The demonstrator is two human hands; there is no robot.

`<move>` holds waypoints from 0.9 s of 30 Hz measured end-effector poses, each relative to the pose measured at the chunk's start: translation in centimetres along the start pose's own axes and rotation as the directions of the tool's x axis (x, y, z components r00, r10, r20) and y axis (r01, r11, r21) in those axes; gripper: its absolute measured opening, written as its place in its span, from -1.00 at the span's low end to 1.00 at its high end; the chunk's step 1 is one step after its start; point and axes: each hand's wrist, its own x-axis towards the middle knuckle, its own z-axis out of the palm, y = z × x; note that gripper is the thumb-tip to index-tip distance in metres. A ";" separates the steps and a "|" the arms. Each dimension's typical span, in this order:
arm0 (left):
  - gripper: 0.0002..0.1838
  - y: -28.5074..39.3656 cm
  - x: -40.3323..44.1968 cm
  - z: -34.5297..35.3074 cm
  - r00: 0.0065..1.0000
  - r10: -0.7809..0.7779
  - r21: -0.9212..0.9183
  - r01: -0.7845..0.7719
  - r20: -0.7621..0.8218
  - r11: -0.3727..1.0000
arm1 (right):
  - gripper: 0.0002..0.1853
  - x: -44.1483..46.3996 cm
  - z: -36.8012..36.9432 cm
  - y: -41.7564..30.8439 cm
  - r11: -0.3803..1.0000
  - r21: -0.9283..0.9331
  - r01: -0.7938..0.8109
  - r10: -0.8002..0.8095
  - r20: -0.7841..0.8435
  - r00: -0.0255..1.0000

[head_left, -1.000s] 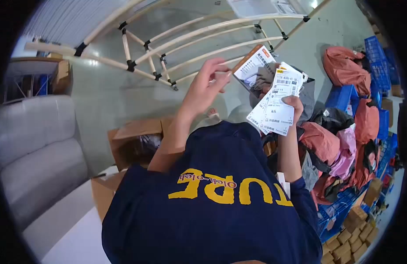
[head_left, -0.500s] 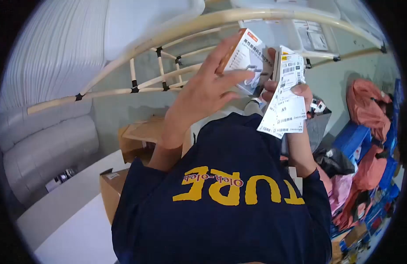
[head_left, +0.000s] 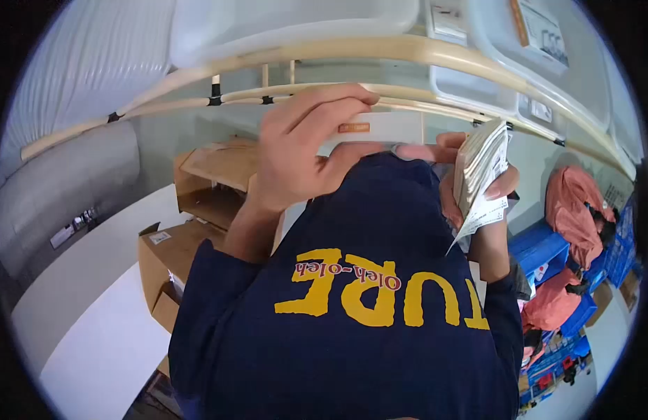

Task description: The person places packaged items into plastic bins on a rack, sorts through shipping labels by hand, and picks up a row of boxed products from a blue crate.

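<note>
My left hand [head_left: 303,143] is closed around a small white box [head_left: 397,126] with an orange label on its narrow side. That side faces me, and the box's lower part is hidden behind fingers and my dark shirt. In my right hand [head_left: 502,185] is a thick stack of printed paper labels [head_left: 481,164], fanned at the lower end and held between thumb and fingers. A finger reaches from the right toward the box's lower edge; whether it presses on the box I cannot tell.
A pale tube rack [head_left: 324,52] crosses just beyond my hands, with clear plastic bins [head_left: 471,87] on it. Cardboard boxes [head_left: 219,168] stand at left beside a white surface [head_left: 114,336]. Blue crates [head_left: 541,248] and reddish bags [head_left: 576,210] are at right.
The box has turned from its printed front to its narrow labelled side and come lower. The label stack has tilted edge-on and shifted right. My view has shifted too.
</note>
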 end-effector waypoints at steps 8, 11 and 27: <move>-0.83 -6.0 -4.8 -1.4 0.927 -0.357 -0.138 0.371 0.116 0.918 | 0.02 3.3 -1.9 4.5 0.953 -0.302 0.039 -0.240 -0.666 0.706; -0.79 -7.0 -6.0 -3.3 0.835 -0.481 -0.156 0.530 0.266 0.834 | -0.06 1.2 -5.0 4.3 0.947 -0.314 -0.061 -0.150 -0.605 0.782; -0.67 -11.0 -14.4 -8.5 0.745 -0.430 -0.217 0.596 0.510 0.773 | -0.08 6.1 -5.1 10.1 0.788 -0.339 -0.514 0.045 -0.800 0.598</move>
